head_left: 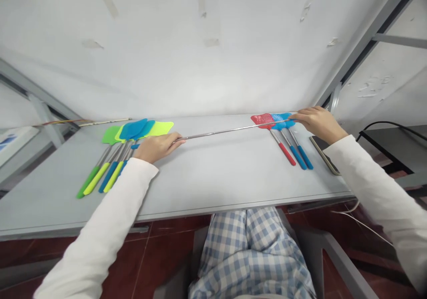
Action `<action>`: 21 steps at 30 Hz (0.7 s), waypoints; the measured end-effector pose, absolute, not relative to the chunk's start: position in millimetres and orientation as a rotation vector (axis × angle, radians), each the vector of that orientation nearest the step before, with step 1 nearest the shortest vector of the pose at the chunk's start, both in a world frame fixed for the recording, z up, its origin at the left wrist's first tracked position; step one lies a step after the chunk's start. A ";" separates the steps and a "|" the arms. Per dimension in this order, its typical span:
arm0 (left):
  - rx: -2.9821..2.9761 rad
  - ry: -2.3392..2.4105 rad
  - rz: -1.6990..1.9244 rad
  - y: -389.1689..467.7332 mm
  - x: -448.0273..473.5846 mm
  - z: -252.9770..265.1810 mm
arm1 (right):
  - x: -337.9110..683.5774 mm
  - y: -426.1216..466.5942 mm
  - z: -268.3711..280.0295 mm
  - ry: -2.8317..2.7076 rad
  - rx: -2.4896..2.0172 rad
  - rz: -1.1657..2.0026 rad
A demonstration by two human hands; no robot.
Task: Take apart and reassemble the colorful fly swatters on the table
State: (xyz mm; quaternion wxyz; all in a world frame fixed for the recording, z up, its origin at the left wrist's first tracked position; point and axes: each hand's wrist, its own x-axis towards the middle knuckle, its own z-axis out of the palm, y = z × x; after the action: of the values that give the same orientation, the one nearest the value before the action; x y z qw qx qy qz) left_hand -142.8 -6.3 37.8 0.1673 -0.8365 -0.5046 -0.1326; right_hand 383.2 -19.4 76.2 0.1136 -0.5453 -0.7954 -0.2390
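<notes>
White wall (213, 76) is backing a grey table (213, 174); left swatters (131, 131) and right swatters (263, 120) are lying fanned on it. Thin metal rod (220, 132) is spanning the gap between them, probably light, slick, bend-prone mid-span. Left hand (158, 147) and right hand (315, 120) are gripping it wide apart, one at each end of visible span, likely the best hold

Your left hand (159, 147) and right hand (319, 123) hold a telescopic metal rod (230, 131) between them; fly swatters (132, 130) lie fanned on the tabletop (216, 174) near each.
</notes>
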 end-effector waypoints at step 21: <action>-2.519 -1.491 -0.112 -17.3 -35.8 31.7 | 263.8 -28.4 89.5 -2.632 -1.617 -0.594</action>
State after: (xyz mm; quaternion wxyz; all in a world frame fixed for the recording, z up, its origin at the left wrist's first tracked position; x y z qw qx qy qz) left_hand -35.8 -17.3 31.7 0.1059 -0.8552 -0.5060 -0.0379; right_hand 263.8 -28.4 89.5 -0.0021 -0.5140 -0.8368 -0.1887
